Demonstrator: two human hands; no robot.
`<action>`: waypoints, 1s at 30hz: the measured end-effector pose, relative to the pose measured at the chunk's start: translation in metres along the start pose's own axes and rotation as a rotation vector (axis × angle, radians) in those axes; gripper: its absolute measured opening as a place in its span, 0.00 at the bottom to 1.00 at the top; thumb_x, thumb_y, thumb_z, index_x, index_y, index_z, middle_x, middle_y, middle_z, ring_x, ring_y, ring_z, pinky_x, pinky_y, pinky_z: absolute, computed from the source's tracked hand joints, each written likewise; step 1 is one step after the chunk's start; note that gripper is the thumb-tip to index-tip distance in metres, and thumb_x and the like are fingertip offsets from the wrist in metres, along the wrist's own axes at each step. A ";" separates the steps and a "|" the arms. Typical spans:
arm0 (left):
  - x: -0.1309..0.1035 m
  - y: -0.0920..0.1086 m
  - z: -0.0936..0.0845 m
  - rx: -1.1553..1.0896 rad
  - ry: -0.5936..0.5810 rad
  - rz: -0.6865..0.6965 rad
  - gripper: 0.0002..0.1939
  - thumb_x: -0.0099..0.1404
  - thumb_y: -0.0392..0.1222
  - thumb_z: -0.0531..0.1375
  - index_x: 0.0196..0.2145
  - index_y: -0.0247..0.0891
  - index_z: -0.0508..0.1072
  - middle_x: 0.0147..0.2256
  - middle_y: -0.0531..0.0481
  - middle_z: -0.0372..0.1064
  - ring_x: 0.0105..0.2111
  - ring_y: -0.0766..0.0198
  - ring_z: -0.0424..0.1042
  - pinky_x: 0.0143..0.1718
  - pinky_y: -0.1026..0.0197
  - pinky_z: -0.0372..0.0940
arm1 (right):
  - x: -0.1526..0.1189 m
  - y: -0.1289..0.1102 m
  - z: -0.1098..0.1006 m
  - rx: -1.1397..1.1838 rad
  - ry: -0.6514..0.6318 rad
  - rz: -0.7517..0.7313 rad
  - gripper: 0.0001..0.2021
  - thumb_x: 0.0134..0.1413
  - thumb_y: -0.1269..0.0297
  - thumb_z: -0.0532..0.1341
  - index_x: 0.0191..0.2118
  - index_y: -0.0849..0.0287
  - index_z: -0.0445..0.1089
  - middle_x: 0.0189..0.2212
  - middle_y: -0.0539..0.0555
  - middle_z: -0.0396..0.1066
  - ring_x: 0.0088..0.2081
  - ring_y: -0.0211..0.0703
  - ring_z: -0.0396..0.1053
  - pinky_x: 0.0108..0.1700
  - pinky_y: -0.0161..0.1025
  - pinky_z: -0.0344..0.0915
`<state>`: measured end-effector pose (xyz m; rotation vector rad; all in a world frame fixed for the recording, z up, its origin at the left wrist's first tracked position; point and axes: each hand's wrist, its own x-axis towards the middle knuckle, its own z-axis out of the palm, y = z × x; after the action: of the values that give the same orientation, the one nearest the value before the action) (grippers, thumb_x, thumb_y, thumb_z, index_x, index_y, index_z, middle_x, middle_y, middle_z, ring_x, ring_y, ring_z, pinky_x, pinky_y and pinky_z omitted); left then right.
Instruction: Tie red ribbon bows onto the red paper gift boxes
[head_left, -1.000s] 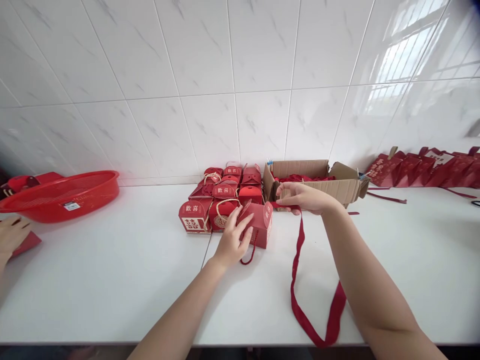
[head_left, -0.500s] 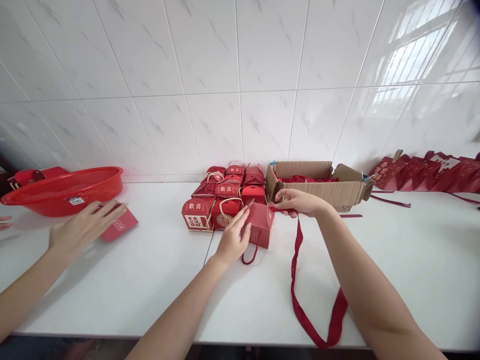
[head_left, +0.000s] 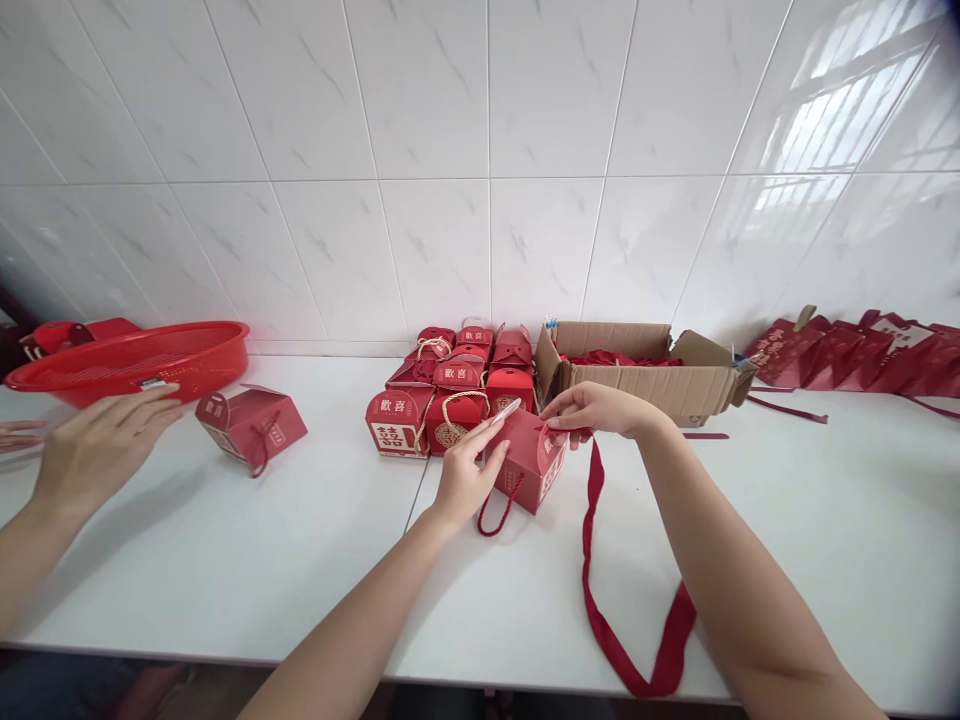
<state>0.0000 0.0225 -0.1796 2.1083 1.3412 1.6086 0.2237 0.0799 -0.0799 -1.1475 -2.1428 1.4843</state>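
Note:
A small red gift box (head_left: 523, 468) with a twisted red cord handle (head_left: 495, 522) stands on the table before me, turned at an angle. My left hand (head_left: 471, 468) grips its left side, with the thumb on the front and the fingers by a raised lid flap. At the box's right top edge, my right hand (head_left: 589, 412) pinches the end of a dark red ribbon (head_left: 590, 510). The ribbon hangs from these fingers and loops across the table toward the front edge, passing behind my right forearm. My right fingertips hide where ribbon and box meet.
Several finished red boxes (head_left: 397, 420) stand grouped behind my left hand. A cardboard box (head_left: 637, 390) holds red material. Folded red bags (head_left: 840, 355) lie far right. At left are a red basket (head_left: 202, 360), another gift box (head_left: 259, 430) and a co-worker's hand (head_left: 101, 445).
The co-worker's hand has let go of the left gift box and moved left, leaving it on the table. My box has turned slightly, showing more of its right end. My hands keep their hold.

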 end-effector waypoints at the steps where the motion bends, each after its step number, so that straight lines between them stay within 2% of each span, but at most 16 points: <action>1: 0.000 0.000 0.000 0.000 -0.003 0.002 0.16 0.64 0.41 0.58 0.50 0.42 0.73 0.50 0.46 0.72 0.52 0.57 0.70 0.55 0.50 0.66 | 0.000 0.000 0.000 -0.040 0.015 -0.005 0.17 0.46 0.53 0.66 0.38 0.60 0.76 0.29 0.55 0.75 0.28 0.39 0.69 0.29 0.36 0.63; 5: -0.001 0.001 -0.001 0.005 -0.014 -0.003 0.16 0.64 0.42 0.57 0.49 0.40 0.73 0.51 0.44 0.71 0.52 0.57 0.70 0.54 0.51 0.66 | 0.000 0.000 -0.001 -0.210 0.115 -0.024 0.14 0.42 0.52 0.67 0.32 0.58 0.78 0.27 0.53 0.74 0.28 0.39 0.66 0.29 0.37 0.61; 8: -0.001 0.002 -0.001 0.000 -0.015 -0.009 0.16 0.64 0.42 0.57 0.49 0.41 0.73 0.51 0.44 0.71 0.52 0.56 0.70 0.54 0.50 0.67 | 0.002 0.003 -0.002 -0.214 0.154 -0.066 0.15 0.39 0.52 0.69 0.30 0.57 0.78 0.32 0.53 0.74 0.33 0.42 0.68 0.36 0.39 0.64; 11: -0.002 0.002 -0.002 -0.023 -0.038 0.013 0.16 0.64 0.41 0.57 0.50 0.41 0.72 0.51 0.45 0.71 0.52 0.56 0.70 0.54 0.51 0.66 | 0.005 0.007 -0.003 -0.180 0.076 -0.178 0.14 0.40 0.52 0.69 0.27 0.58 0.75 0.39 0.54 0.72 0.42 0.46 0.69 0.44 0.40 0.64; 14: -0.002 0.003 -0.003 -0.041 -0.048 0.046 0.17 0.64 0.39 0.57 0.51 0.41 0.71 0.50 0.46 0.71 0.52 0.57 0.70 0.54 0.52 0.66 | 0.006 0.011 -0.004 -0.136 -0.055 -0.232 0.14 0.43 0.52 0.67 0.26 0.59 0.72 0.41 0.55 0.72 0.49 0.48 0.67 0.48 0.41 0.63; 21: -0.002 0.007 -0.004 -0.079 -0.069 0.110 0.18 0.65 0.37 0.56 0.53 0.42 0.69 0.52 0.46 0.70 0.52 0.58 0.69 0.56 0.52 0.64 | 0.005 0.012 -0.003 -0.046 -0.169 -0.243 0.15 0.48 0.54 0.65 0.32 0.61 0.68 0.31 0.52 0.73 0.33 0.38 0.70 0.38 0.37 0.64; 25: -0.003 0.006 -0.003 -0.067 -0.065 0.086 0.17 0.65 0.37 0.56 0.51 0.41 0.70 0.51 0.46 0.71 0.52 0.58 0.69 0.55 0.52 0.65 | 0.005 0.009 -0.001 0.019 -0.209 -0.268 0.13 0.50 0.60 0.65 0.39 0.60 0.66 0.31 0.51 0.73 0.32 0.35 0.69 0.37 0.35 0.64; 30: -0.002 0.008 -0.003 -0.084 -0.077 0.091 0.17 0.65 0.37 0.56 0.51 0.41 0.70 0.52 0.46 0.70 0.52 0.59 0.69 0.55 0.52 0.65 | 0.003 0.003 0.002 0.074 -0.193 -0.268 0.12 0.48 0.63 0.66 0.39 0.61 0.68 0.33 0.51 0.72 0.34 0.35 0.70 0.37 0.35 0.65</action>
<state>0.0016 0.0154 -0.1746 2.1865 1.1498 1.5700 0.2218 0.0816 -0.0842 -0.6837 -2.2385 1.5875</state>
